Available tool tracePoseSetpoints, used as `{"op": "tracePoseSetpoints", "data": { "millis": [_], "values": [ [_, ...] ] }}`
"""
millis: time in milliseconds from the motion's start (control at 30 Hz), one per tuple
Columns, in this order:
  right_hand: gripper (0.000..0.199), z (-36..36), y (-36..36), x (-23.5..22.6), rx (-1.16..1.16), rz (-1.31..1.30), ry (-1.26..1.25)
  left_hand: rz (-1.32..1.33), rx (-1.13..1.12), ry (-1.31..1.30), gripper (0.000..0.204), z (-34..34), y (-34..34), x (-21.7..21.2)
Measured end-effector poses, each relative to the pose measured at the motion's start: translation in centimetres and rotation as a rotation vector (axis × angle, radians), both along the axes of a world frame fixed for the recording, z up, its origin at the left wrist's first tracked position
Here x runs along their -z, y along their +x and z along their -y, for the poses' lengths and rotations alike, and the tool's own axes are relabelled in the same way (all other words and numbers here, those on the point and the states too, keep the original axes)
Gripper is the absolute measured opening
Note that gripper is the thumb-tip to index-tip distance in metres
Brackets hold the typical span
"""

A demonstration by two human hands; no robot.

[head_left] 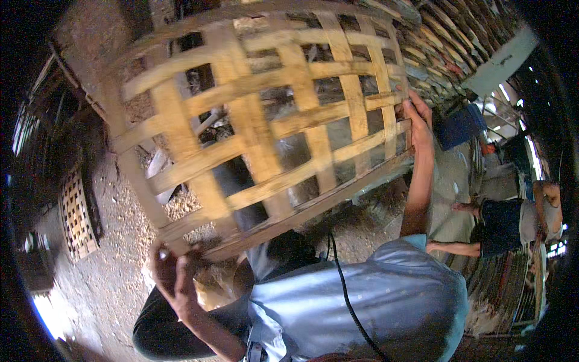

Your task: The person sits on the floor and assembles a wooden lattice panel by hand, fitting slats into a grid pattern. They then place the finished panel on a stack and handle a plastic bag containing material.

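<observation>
A large woven lattice panel [353,90] of flat, pale brown slats in a darker wooden frame is raised in front of me, tilted. My left hand [175,274] grips its lower left corner, the fingers slightly smeared by motion. At the right end, my right hand [420,117] is closed round the frame's edge, with fingers partly behind the slats. Gaps in the weave show parts of the floor and darker objects behind, too broken up to make out.
A similar lattice panel [75,211] lies on the dirt floor [117,211] at left. Wooden strips [452,36] are stacked at upper right, near a pale plank [503,60] and a blue container [461,127]. Another person [509,226] is at right. A black cord [347,289] crosses my shirt.
</observation>
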State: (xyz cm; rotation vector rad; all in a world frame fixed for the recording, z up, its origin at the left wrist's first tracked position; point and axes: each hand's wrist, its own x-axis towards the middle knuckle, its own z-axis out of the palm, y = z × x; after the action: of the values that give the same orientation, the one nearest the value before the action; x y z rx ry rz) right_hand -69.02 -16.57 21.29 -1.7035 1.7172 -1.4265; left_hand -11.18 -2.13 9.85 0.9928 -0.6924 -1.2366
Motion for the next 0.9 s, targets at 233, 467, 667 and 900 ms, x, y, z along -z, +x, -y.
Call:
{"op": "tracePoseSetpoints", "data": {
  "millis": [233,467,667,900],
  "values": [
    [0.045,-1.5,-13.4,7.0,0.470,-0.142,0.291,0.295,0.423,-0.075,0.043,2.9,-12.3,-4.4],
    [0.030,0.7,-37.1,4.8,0.567,-0.742,-0.330,0.122,0.660,-0.080,0.038,7.0,-21.5,-1.0],
    [0.020,3.3,-38.0,7.5,0.356,-0.469,-0.087,0.140,0.639,-0.028,0.043,8.8,-25.5,2.1],
    [0.037,7.3,-48.3,6.3,1.200,-2.702,-0.143,0.272,0.739,-0.174,0.068,9.7,-25.0,1.0]
  ]
}}
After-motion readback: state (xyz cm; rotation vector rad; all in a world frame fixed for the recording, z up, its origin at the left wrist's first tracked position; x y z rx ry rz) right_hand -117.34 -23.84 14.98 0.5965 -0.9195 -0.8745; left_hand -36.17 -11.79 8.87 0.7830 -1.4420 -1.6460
